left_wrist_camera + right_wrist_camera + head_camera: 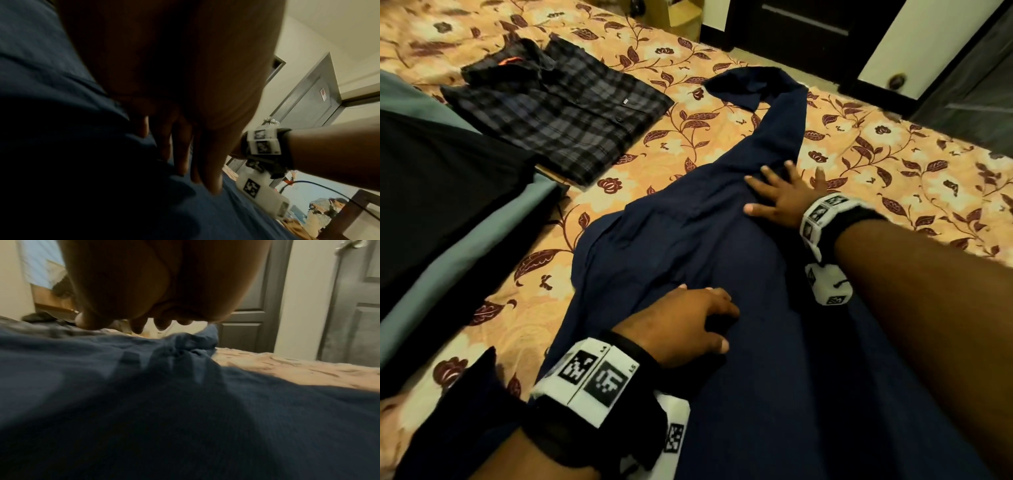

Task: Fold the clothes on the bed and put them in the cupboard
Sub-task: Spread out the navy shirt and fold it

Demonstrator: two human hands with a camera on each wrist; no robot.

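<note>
Landmark: navy shirt (688, 240), spread over the floral bedsheet (893, 164), body lying toward the wearer, one sleeve trailing away toward the far edge of the bed.
Dark and grey-blue fabric (431, 192): far left of the navy shirt, at the edge of the head view; kind of item not determinable.
Plaid shirt (558, 109): folded flat, lying left of and beyond the navy shirt, apart from it, collar end turned to the far left.
Left hand (681, 325): resting palm-down on the near middle of the navy shirt; fingers bent loosely over the cloth, thumb out to the side; no fold of cloth seen pinched. Left wrist view: fingers (205, 162) lying along the navy cloth, touching it.
Right hand (780, 198): laid flat on the navy shirt beyond the left hand, at the base of the trailing sleeve; fingers spread wide and straight, pressing the cloth down, gripping nothing. Right wrist view: fingertips (137, 327) just above the bunched navy cloth, contact not clear from that angle.
Dark door (798, 24): beyond the far end of the trailing sleeve, off the bed.
Task item location: navy shirt on the bed, under both hands, unfolded.
</note>
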